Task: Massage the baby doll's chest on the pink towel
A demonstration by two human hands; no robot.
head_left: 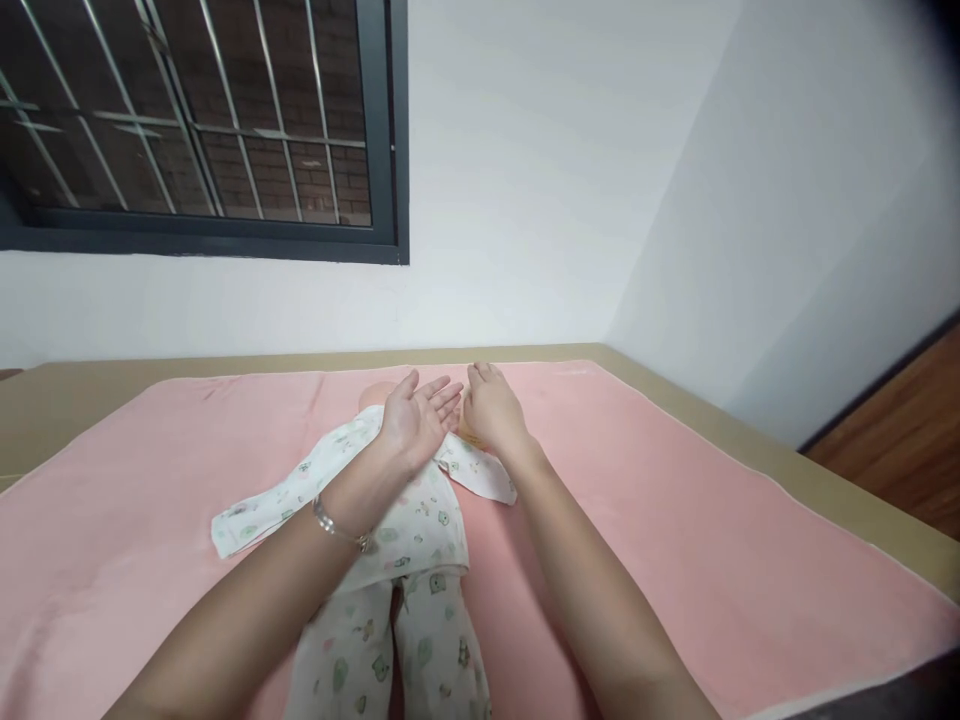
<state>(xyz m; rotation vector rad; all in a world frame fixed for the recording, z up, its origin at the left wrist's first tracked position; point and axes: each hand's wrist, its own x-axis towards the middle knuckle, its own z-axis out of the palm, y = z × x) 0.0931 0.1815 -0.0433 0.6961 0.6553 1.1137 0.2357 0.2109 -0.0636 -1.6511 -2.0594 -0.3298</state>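
White baby clothes with a green and brown print lie on the pink sheet: a long-sleeved top (424,525) and trousers (442,645). My left hand (420,415) is palm up over the top's neck area, fingers spread, holding nothing. Close to its right, my right hand (495,405) is turned back up, its fingers bent round a tan thing (471,432) that is mostly hidden and that I cannot make out. A rounded, skin-coloured shape (373,396) shows behind the collar, partly covered by my left hand.
The pink sheet (637,520) covers a tan surface (82,400) that meets a white wall (517,200). A dark-framed window (401,200) with metal bars is at the upper left. Brown wood (900,440) stands at the right edge.
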